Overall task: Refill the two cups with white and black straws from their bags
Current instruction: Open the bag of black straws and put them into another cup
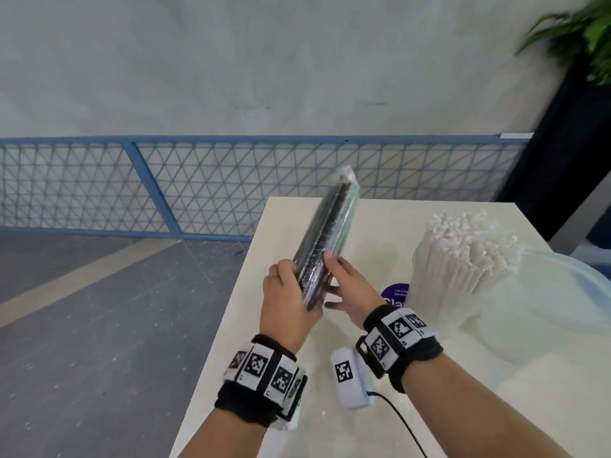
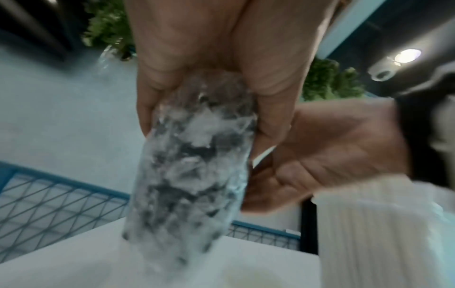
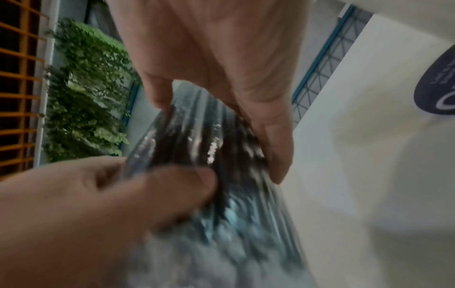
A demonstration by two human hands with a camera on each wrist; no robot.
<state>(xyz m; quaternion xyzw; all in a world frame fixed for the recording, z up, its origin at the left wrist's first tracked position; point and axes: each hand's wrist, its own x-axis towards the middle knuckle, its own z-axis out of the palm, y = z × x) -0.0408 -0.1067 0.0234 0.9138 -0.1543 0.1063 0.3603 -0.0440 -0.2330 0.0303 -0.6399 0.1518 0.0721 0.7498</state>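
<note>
A clear plastic bag of black straws (image 1: 325, 239) is held up above the white table (image 1: 231, 325), tilted with its far end pointing away and up. My left hand (image 1: 287, 292) grips its lower end from the left, and my right hand (image 1: 347, 289) pinches the same end from the right. The left wrist view shows the bag (image 2: 194, 165) wrapped by the left hand's fingers (image 2: 152, 93). In the right wrist view the bag (image 3: 209, 155) is pinched by the right hand's fingers (image 3: 273, 136). A cup packed with white straws (image 1: 463, 256) stands at the right. A purple-labelled cup (image 1: 395, 297) is partly hidden behind my right wrist.
A large translucent white container (image 1: 562, 309) sits at the table's right side. A blue mesh fence (image 1: 198, 186) runs behind the table, grey floor lies to the left, and a potted plant (image 1: 588, 34) stands at the far right. A black cable (image 1: 403, 421) crosses the table's near edge.
</note>
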